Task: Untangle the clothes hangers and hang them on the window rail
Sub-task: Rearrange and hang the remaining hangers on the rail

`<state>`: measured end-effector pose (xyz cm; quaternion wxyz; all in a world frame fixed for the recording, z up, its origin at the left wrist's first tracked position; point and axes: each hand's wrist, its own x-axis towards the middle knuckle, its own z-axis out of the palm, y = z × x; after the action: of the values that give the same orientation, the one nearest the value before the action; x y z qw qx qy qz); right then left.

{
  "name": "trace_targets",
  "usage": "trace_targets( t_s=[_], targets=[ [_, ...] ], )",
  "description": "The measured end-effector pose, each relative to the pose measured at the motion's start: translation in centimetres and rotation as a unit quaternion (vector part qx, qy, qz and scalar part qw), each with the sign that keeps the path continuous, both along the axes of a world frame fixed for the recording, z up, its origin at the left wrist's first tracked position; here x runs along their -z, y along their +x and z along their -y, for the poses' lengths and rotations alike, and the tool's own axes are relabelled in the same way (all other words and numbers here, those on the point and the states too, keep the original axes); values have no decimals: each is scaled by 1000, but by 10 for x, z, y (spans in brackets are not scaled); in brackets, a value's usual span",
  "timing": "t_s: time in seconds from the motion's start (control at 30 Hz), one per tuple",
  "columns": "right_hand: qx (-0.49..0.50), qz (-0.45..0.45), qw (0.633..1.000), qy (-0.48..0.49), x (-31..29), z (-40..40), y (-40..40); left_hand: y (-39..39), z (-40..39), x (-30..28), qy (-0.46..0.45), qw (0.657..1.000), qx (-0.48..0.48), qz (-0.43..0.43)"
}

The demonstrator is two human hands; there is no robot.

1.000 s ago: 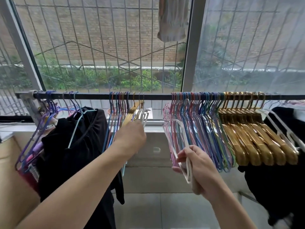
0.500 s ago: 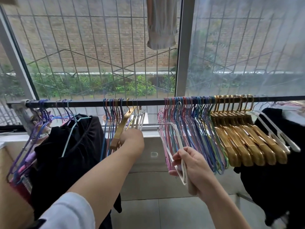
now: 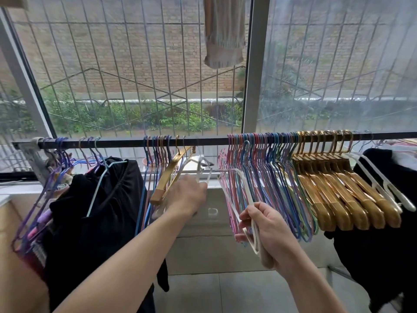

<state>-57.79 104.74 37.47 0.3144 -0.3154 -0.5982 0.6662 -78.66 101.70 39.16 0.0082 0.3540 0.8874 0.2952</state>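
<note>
White hangers (image 3: 247, 213): pinched in right hand (image 3: 269, 233), at 5 o'clock.
Left hand (image 3: 188, 195): fingers curled on white hangers (image 3: 200, 169) at centre.
Window rail (image 3: 209, 141): coloured hangers (image 3: 266, 177), gold hangers (image 3: 338, 190) at 3 o'clock.

Left hand (image 3: 188, 195) and right hand (image 3: 268, 231) both gripping.

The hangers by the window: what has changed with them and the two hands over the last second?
The left hand has dropped from near the rail and pulled white hangers down and out, away from the lone gold hanger. The right hand keeps its grip on a white hanger among the coloured hangers. The gold row and black clothes hang unchanged.
</note>
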Motion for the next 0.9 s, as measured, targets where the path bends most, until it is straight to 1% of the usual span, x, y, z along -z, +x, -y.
trace_targets(
  t_s=[0.07, 0.13, 0.23, 0.3, 0.37, 0.47, 0.57, 0.67, 0.77, 0.83, 0.9],
  targets=[
    [-1, -1, 1000, 0, 1, -1, -3, 11, 3, -2, 68, 995, 22, 74],
    [-2, -1, 1000, 7, -1, -1, -5, 19, 7, -4, 140, 979, 41, 146],
    [-3, 9, 1000, 17, -6, 0, -5, 25, 23, -2, 213, 956, 41, 196],
    [-11, 16, 1000, 15, -12, 2, 0, 30, 41, 1, 218, 952, 38, 211],
    [-29, 23, 999, 4, -23, 2, 10, 36, 63, 0, 194, 957, 34, 214],
    [-50, 21, 999, -6, -48, 0, 30, 47, 94, -19, 177, 952, 61, 240],
    [-49, 4, 999, -5, -78, -10, 50, 59, 114, -60, 191, 945, 101, 247],
    [-53, -23, 998, 4, -108, -26, 81, 83, 115, -99, 226, 929, 153, 250],
    [-68, -34, 997, 24, -122, -42, 117, 113, 103, -120, 223, 934, 183, 209],
    [-69, -41, 996, 39, -127, -57, 157, 145, 81, -126, 225, 940, 194, 169],
    [-63, -38, 996, 52, -126, -76, 199, 178, 58, -132, 236, 937, 208, 152]
  ],
)
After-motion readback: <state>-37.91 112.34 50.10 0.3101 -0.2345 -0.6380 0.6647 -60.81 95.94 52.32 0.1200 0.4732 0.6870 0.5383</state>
